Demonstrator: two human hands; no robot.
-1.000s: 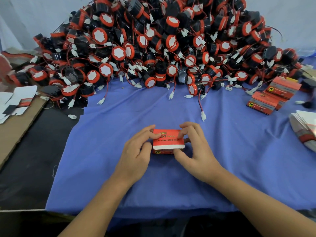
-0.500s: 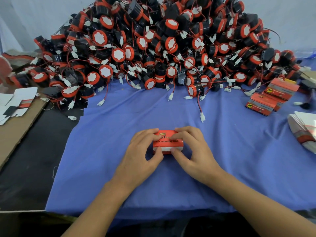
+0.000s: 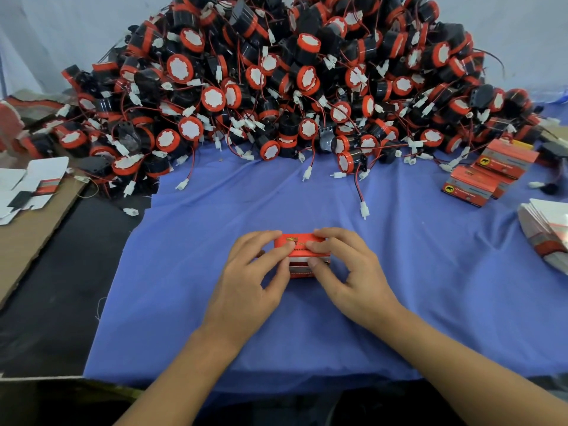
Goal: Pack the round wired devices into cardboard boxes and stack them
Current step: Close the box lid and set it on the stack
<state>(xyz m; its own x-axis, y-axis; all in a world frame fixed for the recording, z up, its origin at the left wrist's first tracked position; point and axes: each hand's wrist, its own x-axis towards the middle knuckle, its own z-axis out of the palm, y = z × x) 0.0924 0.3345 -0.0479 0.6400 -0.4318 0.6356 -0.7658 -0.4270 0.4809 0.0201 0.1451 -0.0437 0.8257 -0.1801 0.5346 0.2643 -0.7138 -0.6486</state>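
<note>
Fingers (image 3: 284,249) of left hand (image 3: 246,281) and right hand (image 3: 353,272) clamp round the red box (image 3: 302,240); best press its top flap down evenly so it tucks flush.

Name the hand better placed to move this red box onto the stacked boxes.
Likely right hand: it grips the red box, and the stacked boxes lie on its side; the left hand would reach across.

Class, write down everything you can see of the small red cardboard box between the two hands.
The small red cardboard box is a low rectangular carton, red on top with a gold mark, dark print and a white band near its front edge. It lies flat on the blue cloth; the left hand and right hand grip its sides, fingers curled over its top.
</note>
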